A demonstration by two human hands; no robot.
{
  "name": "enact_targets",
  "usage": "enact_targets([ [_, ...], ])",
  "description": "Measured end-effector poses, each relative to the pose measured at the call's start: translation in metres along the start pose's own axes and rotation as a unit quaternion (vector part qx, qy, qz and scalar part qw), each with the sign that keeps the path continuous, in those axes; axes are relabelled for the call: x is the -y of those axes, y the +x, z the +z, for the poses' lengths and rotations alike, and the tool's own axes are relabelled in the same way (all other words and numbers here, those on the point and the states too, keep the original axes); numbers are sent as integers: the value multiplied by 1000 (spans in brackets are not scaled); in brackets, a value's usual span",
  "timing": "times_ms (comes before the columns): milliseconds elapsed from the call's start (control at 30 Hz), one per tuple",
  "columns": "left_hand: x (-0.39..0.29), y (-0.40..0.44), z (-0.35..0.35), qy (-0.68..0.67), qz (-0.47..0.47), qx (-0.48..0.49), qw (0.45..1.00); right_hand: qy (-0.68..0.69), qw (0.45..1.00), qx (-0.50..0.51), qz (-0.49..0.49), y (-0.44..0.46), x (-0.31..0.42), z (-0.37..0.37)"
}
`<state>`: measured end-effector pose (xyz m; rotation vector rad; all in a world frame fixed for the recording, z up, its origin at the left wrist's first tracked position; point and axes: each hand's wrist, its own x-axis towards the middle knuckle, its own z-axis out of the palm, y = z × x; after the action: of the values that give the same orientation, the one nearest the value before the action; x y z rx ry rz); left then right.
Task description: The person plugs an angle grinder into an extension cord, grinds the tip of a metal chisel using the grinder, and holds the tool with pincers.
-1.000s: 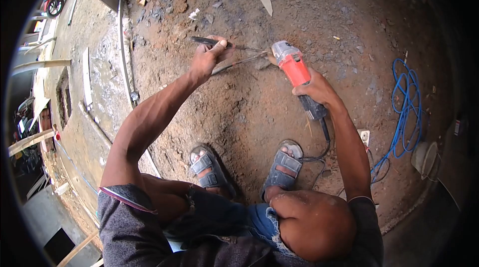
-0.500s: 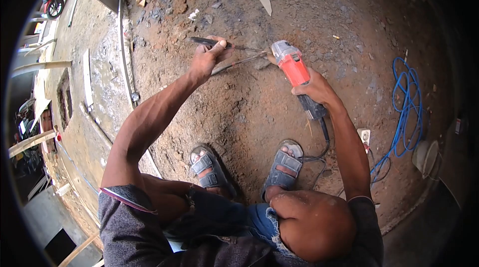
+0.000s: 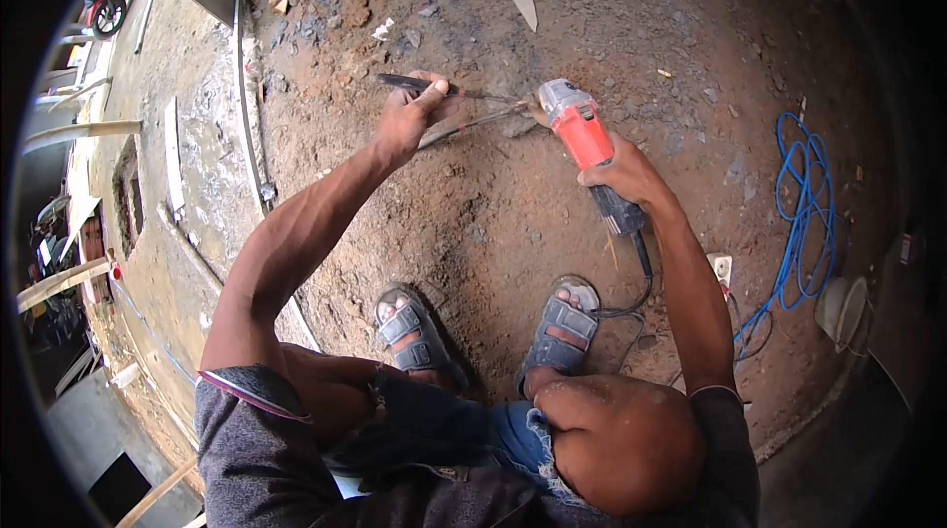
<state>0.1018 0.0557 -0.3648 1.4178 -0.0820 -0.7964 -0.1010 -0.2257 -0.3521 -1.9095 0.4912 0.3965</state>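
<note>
Left hand (image 3: 414, 113) clamped on black-handled two-armed metal tool (image 3: 483, 95), arms reaching right of it. Right hand (image 3: 619, 173) clamped on red grinder (image 3: 584, 138), head (image 3: 562, 94) just beyond that hand, by tool's far end; contact unclear. Snag could kick tool loose if grip slackens.
</note>
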Motion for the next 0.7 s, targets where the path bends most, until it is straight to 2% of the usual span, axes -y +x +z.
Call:
enact_targets([
  [633, 2, 1, -1, -12, 10, -4, 1000, -1, 1000, 4, -4, 2, -4, 1],
  [700, 2, 1, 0, -21, 15, -4, 1000, -14, 1000, 3, 18, 5, -4, 1],
])
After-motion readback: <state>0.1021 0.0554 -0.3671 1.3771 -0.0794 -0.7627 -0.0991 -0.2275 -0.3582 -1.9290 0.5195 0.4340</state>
